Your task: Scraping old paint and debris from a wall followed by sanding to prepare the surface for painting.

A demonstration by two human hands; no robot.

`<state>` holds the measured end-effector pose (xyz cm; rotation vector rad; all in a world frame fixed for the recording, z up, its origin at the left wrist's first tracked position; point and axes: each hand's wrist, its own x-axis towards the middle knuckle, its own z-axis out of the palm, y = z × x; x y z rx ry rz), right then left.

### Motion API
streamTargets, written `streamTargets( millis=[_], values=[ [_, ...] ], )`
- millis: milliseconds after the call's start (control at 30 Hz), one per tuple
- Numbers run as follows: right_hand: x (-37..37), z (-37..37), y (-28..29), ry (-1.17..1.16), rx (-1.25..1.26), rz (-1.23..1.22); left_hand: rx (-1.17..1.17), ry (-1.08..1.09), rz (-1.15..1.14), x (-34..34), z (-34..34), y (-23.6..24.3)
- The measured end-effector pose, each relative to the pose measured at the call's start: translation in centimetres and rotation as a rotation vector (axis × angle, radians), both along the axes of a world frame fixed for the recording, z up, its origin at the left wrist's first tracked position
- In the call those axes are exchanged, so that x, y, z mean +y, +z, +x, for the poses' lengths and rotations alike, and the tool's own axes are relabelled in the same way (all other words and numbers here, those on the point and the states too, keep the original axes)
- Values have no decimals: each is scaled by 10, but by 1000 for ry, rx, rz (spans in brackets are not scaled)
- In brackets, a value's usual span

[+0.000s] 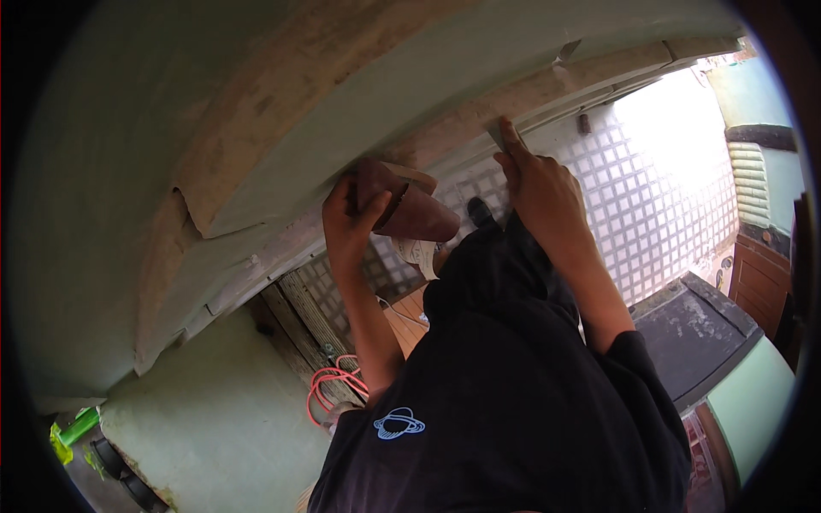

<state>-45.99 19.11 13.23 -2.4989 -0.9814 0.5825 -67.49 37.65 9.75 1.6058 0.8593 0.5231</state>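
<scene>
My left hand (346,224) is closed on a curled reddish-brown sheet of sandpaper (419,214), thumb on its near side. A flat tan-edged piece (414,176) shows behind the sheet, close to the wall. Up and to the right, my right hand (547,192) is closed with its index finger stretched along a thin, flat, blade-like tool (496,135). That tool's tip meets the lower edge of a worn wooden trim strip (462,120). Most of the tool is hidden by the fingers.
A pale green wall (359,94) with stepped trim rises ahead. Below lies a checkered tile floor (624,197). A coiled red cable (321,393) hangs at lower left. A dark-topped counter (684,333) stands at right, and a green object (79,425) lies far left.
</scene>
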Motion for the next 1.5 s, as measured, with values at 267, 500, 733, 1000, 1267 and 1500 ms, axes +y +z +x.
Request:
streamTargets(
  millis=[267,500,733,1000,1267,1500],
  values=[
    [-2,10,0,-33,-136,-50,-8,-1,-24,-2,6,8],
    [2,16,7,-21,-129,-68,21,-28,12,2,3,3],
    [0,16,1,-27,-182,-69,25,-23,40,0,5,4],
    [-1,7,9,-19,-187,-144,18,-24,36,1,3,1],
    [-7,5,1,12,-250,-91,-37,-11,28,0,3,0],
    [1,13,-3,20,-294,-60,-12,-43,15,0,4,3]
  ],
)
